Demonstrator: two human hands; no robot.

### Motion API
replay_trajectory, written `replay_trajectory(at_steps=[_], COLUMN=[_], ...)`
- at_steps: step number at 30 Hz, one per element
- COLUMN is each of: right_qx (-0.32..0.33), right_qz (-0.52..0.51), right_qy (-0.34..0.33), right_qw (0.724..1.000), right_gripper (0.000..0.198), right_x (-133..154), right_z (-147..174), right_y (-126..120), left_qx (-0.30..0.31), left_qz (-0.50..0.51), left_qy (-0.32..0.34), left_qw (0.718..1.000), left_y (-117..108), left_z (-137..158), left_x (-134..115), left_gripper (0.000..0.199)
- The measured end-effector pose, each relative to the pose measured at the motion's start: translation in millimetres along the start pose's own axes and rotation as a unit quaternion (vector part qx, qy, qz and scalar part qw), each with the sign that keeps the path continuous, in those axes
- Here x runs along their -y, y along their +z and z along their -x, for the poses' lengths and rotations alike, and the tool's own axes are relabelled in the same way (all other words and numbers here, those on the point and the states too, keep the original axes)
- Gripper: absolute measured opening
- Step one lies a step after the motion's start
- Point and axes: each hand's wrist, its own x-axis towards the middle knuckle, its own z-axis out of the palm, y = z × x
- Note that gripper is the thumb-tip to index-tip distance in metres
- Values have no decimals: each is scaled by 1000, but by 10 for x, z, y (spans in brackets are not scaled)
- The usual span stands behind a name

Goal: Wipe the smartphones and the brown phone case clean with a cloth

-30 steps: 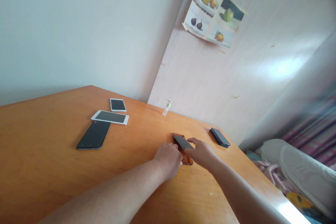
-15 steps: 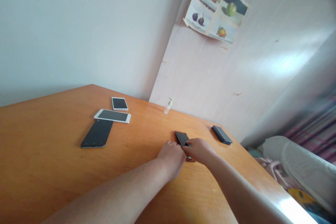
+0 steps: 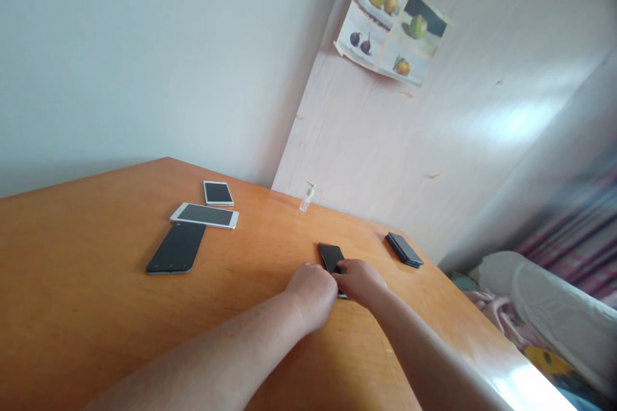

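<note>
A dark smartphone (image 3: 329,254) lies on the table between my hands, its far end showing and its near part mostly covered. My left hand (image 3: 313,292) is closed at the phone's left side, with its fingertips hidden. From the right, my right hand (image 3: 361,281) reaches over the phone, thumb and fingers gripping its right part. The fingers of both hands nearly meet over the near half.
To the left lie a black phone (image 3: 177,249), a white phone (image 3: 205,215) touching it, and a white-framed device (image 3: 218,192). A small clear pump bottle (image 3: 305,198) stands at the back. Stacked dark phones (image 3: 403,249) lie at the right edge of the wooden table (image 3: 260,250).
The view has shifted slightly. My hands stay at the smartphone; the reddish edge that showed at its near end is no longer visible there.
</note>
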Motion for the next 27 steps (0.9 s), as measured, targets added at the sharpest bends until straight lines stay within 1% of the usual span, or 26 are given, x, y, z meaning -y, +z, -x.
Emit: replay_trajectory(at_steps=[2,4,6,8,15,18,20,24,27], right_qx=[-3,-11,-18,-16,30,48,56,54,42], right_qz=[-28,-62,-99,-136,-251,-287,-312,-363,-371], right_qy=[-4,-2,10,26,63,52,37,12,6], right_qw=[1000,998,995,990,966,955,948,930,928], right_gripper=[28,34,41,42,21,15,16,24,23], right_x=[-35,-95,-178,-276,-594,-653,-666,-665,-651], right_z=[14,34,63,102,237,281,307,334,333], right_y=[-13,-32,-49,-51,72,121,141,183,219], left_qx=[-6,-14,-25,-37,-61,-64,-66,-72,-76], left_qz=[7,18,32,47,91,104,111,125,137], left_qy=[-16,-35,-51,-61,-74,-76,-77,-78,-75], left_qw=[1000,999,998,996,991,990,989,986,985], left_y=[-18,-24,-15,6,143,203,231,262,274], left_z=[8,11,8,4,-32,-53,-64,-76,-80], left_x=[11,30,52,71,124,154,174,206,229], left_gripper=[21,22,22,21,11,10,11,21,26])
